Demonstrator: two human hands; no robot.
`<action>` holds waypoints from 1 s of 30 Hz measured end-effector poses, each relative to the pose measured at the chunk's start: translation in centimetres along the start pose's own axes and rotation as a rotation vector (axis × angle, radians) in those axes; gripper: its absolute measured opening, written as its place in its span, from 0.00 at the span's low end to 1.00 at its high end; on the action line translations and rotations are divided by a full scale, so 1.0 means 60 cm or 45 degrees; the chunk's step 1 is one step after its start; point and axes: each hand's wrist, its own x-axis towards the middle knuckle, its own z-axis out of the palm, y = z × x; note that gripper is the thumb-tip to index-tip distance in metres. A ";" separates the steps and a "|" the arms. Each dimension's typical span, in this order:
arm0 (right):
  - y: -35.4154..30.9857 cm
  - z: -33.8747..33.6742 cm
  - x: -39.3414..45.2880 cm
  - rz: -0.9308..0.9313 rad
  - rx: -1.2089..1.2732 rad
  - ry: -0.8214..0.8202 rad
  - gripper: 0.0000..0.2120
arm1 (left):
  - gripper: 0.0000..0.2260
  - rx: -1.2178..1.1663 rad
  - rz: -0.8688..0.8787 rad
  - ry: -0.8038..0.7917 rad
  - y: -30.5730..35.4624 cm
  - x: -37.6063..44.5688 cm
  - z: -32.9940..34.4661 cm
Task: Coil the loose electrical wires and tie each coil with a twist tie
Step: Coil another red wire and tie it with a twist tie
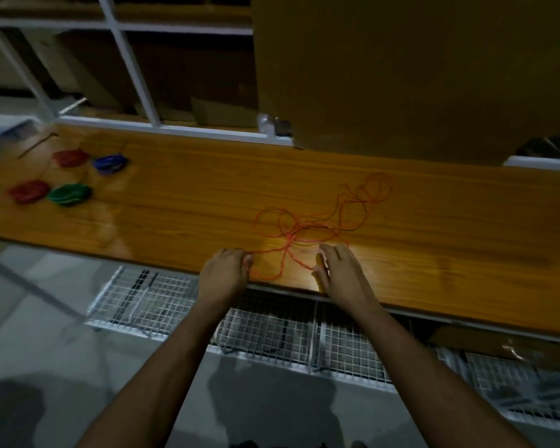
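Head view: looking down along two bare forearms to a long, glossy orange-brown wooden bench (pixel 175 202); dim light, slightly blurred.
Loose wire: a thin orange-red electrical wire (pixel 299 227) lies sprawled in tangled loops on the bench in front of the person, trailing away toward the far right. It is not yet coiled.
Left hand (pixel 227 270): at the near bench edge, fingers curled, apparently pinching a strand of the wire at the tangle's left side, probably to anchor one end while the coil is started.
Right hand (pixel 335 270): resting on the bench at the tangle's right side, fingers bent over the wood, thumb and forefinger seeming to nip another strand. Blur makes this grip less sure.
Finished coils: two red coils (pixel 68 157) (pixel 29 191), a blue coil (pixel 110 163) and a green coil (pixel 69 195) sit clustered at the far left, well apart from the work, likely set aside as done.
Twist ties: thin dark strips (pixel 38 144) lie near those coils; too small to confirm.
Surroundings: a white metal frame (pixel 133 69) and a brown cardboard sheet (pixel 401 72) behind the bench; white wire-mesh baskets (pixel 272 331) below its near edge.
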 end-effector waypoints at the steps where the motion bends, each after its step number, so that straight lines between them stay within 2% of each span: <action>1: -0.001 0.005 0.011 0.011 -0.007 0.008 0.17 | 0.11 -0.006 -0.051 0.018 -0.019 0.009 -0.009; 3: -0.006 0.012 0.027 -0.003 -0.029 -0.004 0.09 | 0.10 -0.005 -0.128 -0.011 -0.055 0.026 -0.019; 7: -0.006 0.019 0.045 0.005 0.104 0.023 0.03 | 0.32 0.060 -0.233 -0.297 -0.088 0.044 -0.027; 10: -0.012 0.015 0.073 0.126 0.200 0.016 0.07 | 0.29 -0.039 -0.319 -0.186 -0.050 0.029 -0.029; 12: -0.026 0.010 0.091 0.158 0.188 -0.028 0.16 | 0.27 -0.108 -0.362 -0.084 -0.009 0.013 -0.018; 14: -0.033 0.012 0.100 0.096 -0.044 -0.131 0.22 | 0.26 -0.104 -0.210 0.089 0.029 0.001 0.006; 16: -0.032 0.016 0.101 0.030 -0.276 -0.137 0.20 | 0.25 -0.070 -0.020 0.119 0.058 -0.002 0.035; 18: -0.024 0.021 0.098 -0.007 -0.219 -0.049 0.14 | 0.24 0.042 0.069 0.021 0.071 0.003 0.067; 20: -0.014 0.027 0.096 -0.057 -0.143 0.000 0.08 | 0.26 0.063 -0.046 -0.109 0.067 0.011 0.091; 22: -0.004 0.033 0.099 -0.135 -0.126 -0.021 0.06 | 0.28 0.012 -0.176 -0.140 0.049 0.033 0.104; 26: 0.006 0.035 0.103 -0.192 0.105 -0.021 0.04 | 0.26 -0.043 -0.213 0.008 0.008 0.088 0.107; 30: 0.008 0.035 0.099 0.040 0.397 0.246 0.10 | 0.30 -0.107 -0.281 0.036 0.002 0.107 0.097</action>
